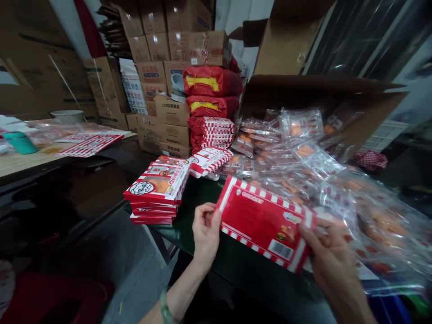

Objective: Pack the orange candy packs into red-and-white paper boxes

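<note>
Between both hands is a flat red-and-white striped box (259,220), its printed back with a barcode turned toward me. My left hand (206,231) pinches its left end with closed fingers. At the opposite end, my right hand (332,252) grips the box edge, thumb on the face, slightly blurred. Left of my hands stands a stack of similar boxes (158,184) on the dark green table (202,193). Another box (211,158) lies tilted just behind that stack. Beyond and right of the held box spreads a heap of clear plastic packets (297,157) with orange contents.
A large open carton (324,90) stands behind the packets. Red bundles (212,81) and brown cartons (173,110) are piled at the back. To the left, a second table (20,164) bears a teal cup (20,142) and striped sheets (96,141).
</note>
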Motion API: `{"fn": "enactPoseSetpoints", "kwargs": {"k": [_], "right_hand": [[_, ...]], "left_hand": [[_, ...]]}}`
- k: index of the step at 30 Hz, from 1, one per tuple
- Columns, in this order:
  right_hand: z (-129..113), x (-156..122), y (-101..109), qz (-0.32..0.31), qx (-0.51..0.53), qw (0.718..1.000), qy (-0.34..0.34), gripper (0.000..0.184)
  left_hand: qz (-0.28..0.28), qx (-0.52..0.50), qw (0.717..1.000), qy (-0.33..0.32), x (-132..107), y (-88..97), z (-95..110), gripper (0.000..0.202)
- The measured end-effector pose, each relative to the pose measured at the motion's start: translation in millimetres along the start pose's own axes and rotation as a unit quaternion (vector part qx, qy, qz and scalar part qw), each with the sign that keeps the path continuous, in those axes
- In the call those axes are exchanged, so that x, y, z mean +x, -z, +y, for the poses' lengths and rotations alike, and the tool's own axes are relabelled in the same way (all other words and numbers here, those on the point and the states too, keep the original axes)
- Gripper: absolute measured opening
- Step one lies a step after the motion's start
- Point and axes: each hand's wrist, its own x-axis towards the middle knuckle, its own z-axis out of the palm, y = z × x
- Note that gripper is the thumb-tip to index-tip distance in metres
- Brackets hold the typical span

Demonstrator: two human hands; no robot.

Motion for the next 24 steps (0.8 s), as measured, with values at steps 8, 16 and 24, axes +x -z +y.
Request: {"fn": "enactPoseSetpoints", "kwargs": {"k": [8,16,24], "right_hand": [[-39.7,-9.1,-33.7,-0.314,-0.223,0.914,0.123,0.017],[-62.3,40.5,-20.7,0.049,-0.339,0.852,0.396,0.020],[16.5,132.3,0.7,-0.164,-0.751,0.605,0.208,0.089]], "left_hand": [[-0.289,0.247,0.891,-0.246,7.1,-0.9,26.0,0.048],[-0.036,0.189,0.981,-0.002,25.7,26.9,9.0,0.023],[0.088,-0.035,0.982,0.160,16.7,30.6,-4.9,0.048]]}}
